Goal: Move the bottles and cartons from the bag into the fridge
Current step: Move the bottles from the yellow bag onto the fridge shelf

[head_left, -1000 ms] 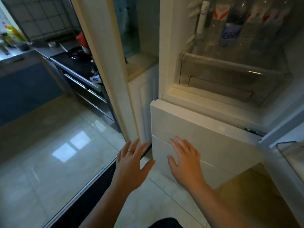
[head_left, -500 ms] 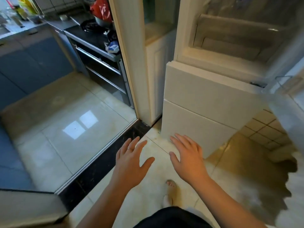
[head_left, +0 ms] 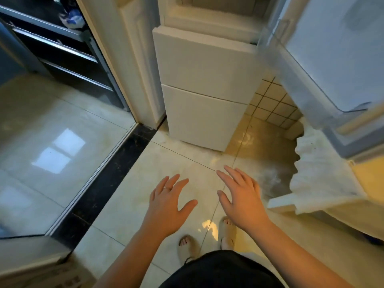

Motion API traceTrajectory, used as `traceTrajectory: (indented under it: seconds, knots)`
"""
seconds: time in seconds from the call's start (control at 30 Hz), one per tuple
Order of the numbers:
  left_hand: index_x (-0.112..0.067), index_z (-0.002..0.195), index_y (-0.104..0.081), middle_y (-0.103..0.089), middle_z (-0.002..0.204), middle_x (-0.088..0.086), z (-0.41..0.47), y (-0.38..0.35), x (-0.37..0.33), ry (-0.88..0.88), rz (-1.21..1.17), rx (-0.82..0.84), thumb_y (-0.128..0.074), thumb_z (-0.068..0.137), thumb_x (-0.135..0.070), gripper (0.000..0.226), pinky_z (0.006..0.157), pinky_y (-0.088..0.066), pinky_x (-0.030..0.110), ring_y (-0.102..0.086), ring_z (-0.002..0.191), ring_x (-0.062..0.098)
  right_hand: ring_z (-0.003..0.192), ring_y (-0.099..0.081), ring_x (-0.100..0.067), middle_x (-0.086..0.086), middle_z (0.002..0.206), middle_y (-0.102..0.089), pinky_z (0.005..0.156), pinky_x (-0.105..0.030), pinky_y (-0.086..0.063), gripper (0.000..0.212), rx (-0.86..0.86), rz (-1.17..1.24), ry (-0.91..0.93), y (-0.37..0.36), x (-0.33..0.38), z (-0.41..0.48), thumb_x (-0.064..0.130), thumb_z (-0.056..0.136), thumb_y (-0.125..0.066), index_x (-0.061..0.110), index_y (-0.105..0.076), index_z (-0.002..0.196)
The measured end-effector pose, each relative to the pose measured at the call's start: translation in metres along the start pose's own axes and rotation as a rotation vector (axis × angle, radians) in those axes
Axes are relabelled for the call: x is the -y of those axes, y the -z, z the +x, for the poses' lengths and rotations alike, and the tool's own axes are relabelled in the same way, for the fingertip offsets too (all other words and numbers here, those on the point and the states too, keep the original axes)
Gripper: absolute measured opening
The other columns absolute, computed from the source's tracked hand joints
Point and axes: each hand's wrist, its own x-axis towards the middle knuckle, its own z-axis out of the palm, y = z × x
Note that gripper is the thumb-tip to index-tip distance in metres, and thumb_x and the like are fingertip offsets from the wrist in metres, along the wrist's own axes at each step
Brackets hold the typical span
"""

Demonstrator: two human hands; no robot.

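the view has dropped from the fridge's (head_left: 204, 65) bottle shelf to the floor (head_left: 172, 156); the left hand (head_left: 166, 206) and right hand (head_left: 242, 199) hover open and empty. no bottle or carton shows; the crumpled white thing (head_left: 318, 175) on the right may be the bag, likely the next reach

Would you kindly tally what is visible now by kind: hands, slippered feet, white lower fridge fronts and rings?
Hands: 2, left hand, right hand
Slippered feet: 2
Lower fridge fronts: 2
Ring: 1
Total: 7
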Motion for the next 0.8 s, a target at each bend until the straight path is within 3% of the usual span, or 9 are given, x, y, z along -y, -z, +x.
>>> traceTrajectory:
  seconds: [0.1,0.33,0.63,0.8]
  knots:
    - [-0.042,0.149,-0.025,-0.013,0.162,-0.013,0.001,-0.022,-0.031,-0.052,0.011,0.051,-0.041,0.091,-0.066,0.065,0.12,-0.011,0.041,0.0,0.151,0.014,0.145,-0.024,-0.021,0.012,0.156,-0.03,0.114,-0.043,-0.02,0.058,-0.019,0.001,-0.062,0.01,-0.033,-0.028,0.052,0.09,-0.029,0.037,-0.04,0.145]
    - [-0.04,0.151,-0.023,-0.013,0.163,-0.012,0.014,-0.084,-0.138,-0.149,0.06,0.122,-0.04,0.092,-0.066,0.066,0.121,-0.009,0.04,0.0,0.151,0.015,0.144,-0.024,-0.019,0.013,0.156,-0.029,0.114,-0.043,-0.02,0.051,-0.067,0.052,-0.184,0.039,-0.138,-0.085,0.045,0.095,-0.045,0.038,-0.038,0.146]
    - [-0.041,0.15,-0.023,-0.016,0.162,-0.012,0.002,-0.206,-0.319,-0.204,0.1,0.116,-0.042,0.091,-0.067,0.067,0.121,-0.011,0.041,-0.004,0.151,0.015,0.142,-0.03,-0.018,0.011,0.154,-0.034,0.109,-0.045,-0.027,0.055,-0.151,0.135,-0.281,0.09,-0.326,-0.169,0.046,0.088,-0.039,0.035,-0.044,0.142]
    - [-0.04,0.148,-0.03,-0.023,0.16,-0.01,-0.005,-0.257,-0.407,-0.262,0.056,0.105,-0.045,0.09,-0.066,0.066,0.12,-0.016,0.04,-0.01,0.15,0.017,0.138,-0.035,-0.017,0.011,0.15,-0.038,0.109,-0.041,-0.027,0.051,-0.167,0.142,-0.327,0.12,-0.421,-0.21,0.038,0.092,-0.052,0.036,-0.042,0.143]
